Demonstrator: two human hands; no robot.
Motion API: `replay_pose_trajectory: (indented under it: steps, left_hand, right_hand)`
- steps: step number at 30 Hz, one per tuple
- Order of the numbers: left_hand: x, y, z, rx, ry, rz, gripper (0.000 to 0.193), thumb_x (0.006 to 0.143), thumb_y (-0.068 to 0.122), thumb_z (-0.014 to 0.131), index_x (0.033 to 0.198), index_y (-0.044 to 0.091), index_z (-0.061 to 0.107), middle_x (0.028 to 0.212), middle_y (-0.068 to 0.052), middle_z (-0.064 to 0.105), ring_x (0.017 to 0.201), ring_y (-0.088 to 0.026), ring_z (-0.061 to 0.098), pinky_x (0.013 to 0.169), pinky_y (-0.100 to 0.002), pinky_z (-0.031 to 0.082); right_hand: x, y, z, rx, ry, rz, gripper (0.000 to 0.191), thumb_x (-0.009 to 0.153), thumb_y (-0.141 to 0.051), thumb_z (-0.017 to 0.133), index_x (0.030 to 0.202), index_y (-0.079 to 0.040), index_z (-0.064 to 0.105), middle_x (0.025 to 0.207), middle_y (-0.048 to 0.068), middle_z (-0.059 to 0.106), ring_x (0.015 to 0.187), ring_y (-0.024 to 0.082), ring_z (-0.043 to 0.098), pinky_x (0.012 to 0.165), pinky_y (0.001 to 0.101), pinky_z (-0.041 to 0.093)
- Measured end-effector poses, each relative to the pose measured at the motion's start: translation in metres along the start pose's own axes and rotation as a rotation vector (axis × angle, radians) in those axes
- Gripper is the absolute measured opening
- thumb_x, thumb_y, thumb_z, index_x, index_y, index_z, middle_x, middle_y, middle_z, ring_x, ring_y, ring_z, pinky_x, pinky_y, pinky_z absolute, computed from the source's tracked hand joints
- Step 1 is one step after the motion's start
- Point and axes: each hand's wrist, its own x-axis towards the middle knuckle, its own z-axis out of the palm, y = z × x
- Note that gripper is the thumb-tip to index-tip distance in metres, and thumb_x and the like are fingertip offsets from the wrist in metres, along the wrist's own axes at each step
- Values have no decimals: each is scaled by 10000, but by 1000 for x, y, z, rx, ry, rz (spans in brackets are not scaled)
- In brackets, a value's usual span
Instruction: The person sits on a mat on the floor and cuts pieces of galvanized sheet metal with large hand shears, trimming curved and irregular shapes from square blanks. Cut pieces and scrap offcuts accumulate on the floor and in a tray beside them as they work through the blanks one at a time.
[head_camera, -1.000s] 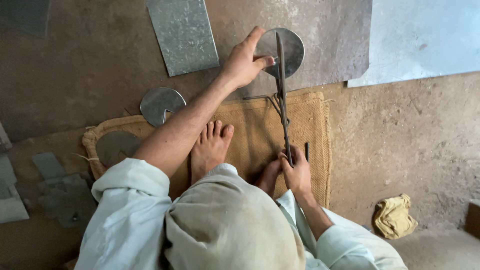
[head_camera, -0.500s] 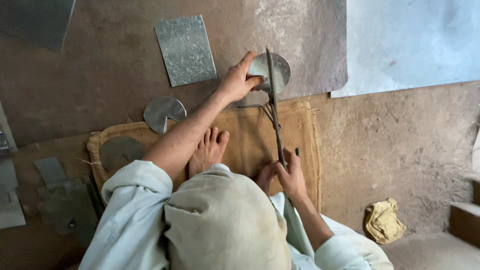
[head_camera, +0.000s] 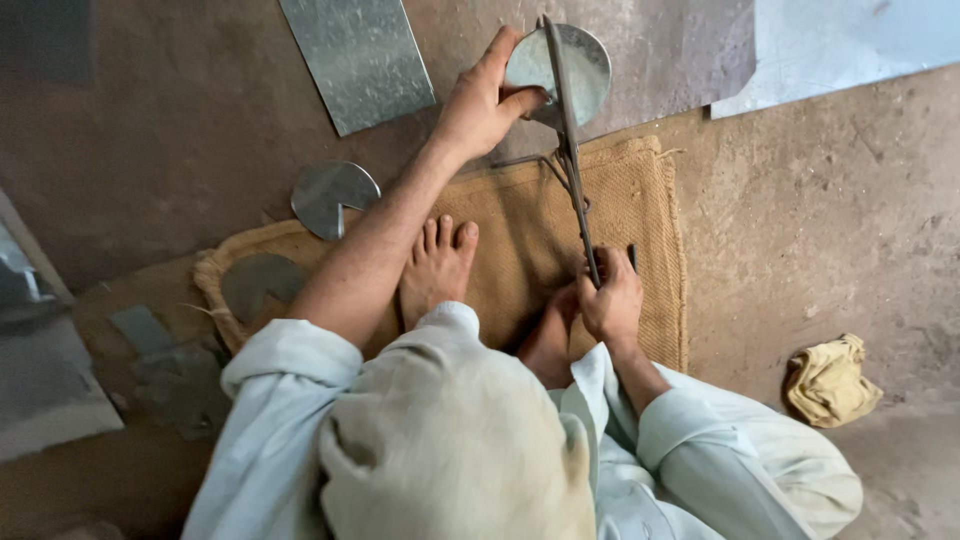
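From the head camera, everything sits around the burlap mat (head_camera: 520, 235). At its far edge the left hand (head_camera: 485, 105) pinches a round metal disc (head_camera: 570, 65), and long shears (head_camera: 570, 150) cross the disc. The right hand (head_camera: 610, 300) grips the shears' handle over the mat. Two cut discs (one notched) (head_camera: 333, 195) lie left of the mat; one yellow rag (head_camera: 830, 380) lies right; two bare feet rest on the mat.

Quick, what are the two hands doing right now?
Left hand: closed on the round metal disc.
Right hand: closed on the handle of the long shears.
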Motion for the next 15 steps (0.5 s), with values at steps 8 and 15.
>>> replay_pose_trajectory:
  steps: [8, 15]
  left_hand:
    - [-1, 5, 5, 6, -18, -178, 746, 903, 168, 815, 1493, 112, 361, 875, -130, 801, 759, -180, 791, 701, -334, 612]
    - [-6, -26, 13, -31, -58, -56, 582, 985, 166, 822, 1433, 99, 457, 920, -29, 798, 799, -123, 797, 694, -304, 639]
  right_hand:
    - [0, 23, -11, 50, -93, -195, 444, 952, -155, 672, 1338, 40, 572, 1184, 289, 582, 1075, 438, 608, 883, 453, 504]
    - [-1, 6, 2, 195, -76, -7, 247, 954, -183, 605, 1133, -31, 681, 996, 171, 728, 933, 342, 733, 846, 421, 562]
